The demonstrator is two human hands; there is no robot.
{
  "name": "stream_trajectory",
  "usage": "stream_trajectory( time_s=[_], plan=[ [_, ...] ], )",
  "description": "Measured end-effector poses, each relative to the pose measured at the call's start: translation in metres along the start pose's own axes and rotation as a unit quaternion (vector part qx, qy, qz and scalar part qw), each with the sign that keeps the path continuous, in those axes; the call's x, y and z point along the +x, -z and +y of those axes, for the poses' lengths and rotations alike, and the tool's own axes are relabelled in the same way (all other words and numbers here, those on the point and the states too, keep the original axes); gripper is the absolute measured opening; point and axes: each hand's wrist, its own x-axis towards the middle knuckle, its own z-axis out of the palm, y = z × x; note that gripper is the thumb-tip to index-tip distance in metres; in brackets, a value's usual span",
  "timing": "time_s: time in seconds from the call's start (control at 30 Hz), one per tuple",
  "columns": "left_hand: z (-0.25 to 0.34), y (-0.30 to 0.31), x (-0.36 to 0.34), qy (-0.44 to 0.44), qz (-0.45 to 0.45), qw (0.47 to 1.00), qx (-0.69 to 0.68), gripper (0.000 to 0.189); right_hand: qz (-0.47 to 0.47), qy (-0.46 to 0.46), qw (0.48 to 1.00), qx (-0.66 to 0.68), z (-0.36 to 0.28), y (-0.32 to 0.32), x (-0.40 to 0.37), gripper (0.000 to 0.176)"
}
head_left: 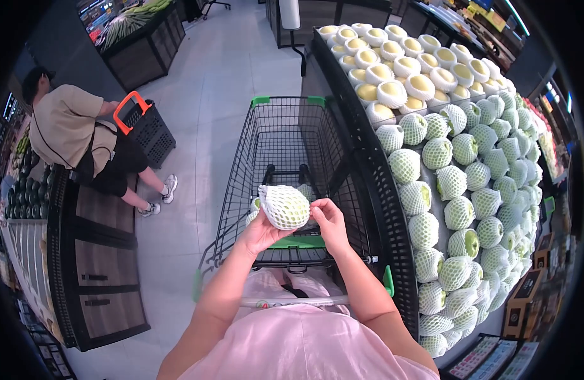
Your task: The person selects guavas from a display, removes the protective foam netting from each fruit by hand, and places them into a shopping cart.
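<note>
A pale green guava (284,207) in a white foam net is held up over the shopping cart (241,183). My left hand (264,233) cups it from below and the left, closed around its lower side. At its right side, my right hand (328,223) pinches the edge of the foam net between thumb and fingers. Inside the cart, partly hidden behind the held fruit, are another netted guava (252,214) at the left and one (305,190) at the right.
Along the right stands a display of netted guavas (459,212), with yellow fruit in foam nets (406,66) at its far end. To the left, a person (76,126) holds a black basket with an orange handle (146,130) beside a produce stand (108,266).
</note>
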Motion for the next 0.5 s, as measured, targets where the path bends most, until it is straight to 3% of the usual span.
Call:
stream_trajectory(
  time_s=[0.07,0.1,0.2,0.5],
  plan=[
    [0.002,0.000,-0.001,-0.010,0.011,1.000,0.006,0.069,-0.041,-0.101,0.991,0.082,0.006,0.013,0.003,0.021],
    [0.003,-0.001,-0.002,-0.013,0.019,1.000,0.008,0.070,-0.076,-0.100,0.985,0.122,0.005,0.012,0.002,0.029],
    [0.001,-0.005,-0.002,-0.001,0.017,0.999,0.034,0.068,-0.105,-0.146,0.966,0.187,0.003,0.013,0.002,0.029],
    [-0.005,-0.005,0.001,0.012,0.034,0.992,0.123,0.068,-0.090,-0.240,0.944,0.206,-0.008,0.011,0.000,0.024]
  ],
)
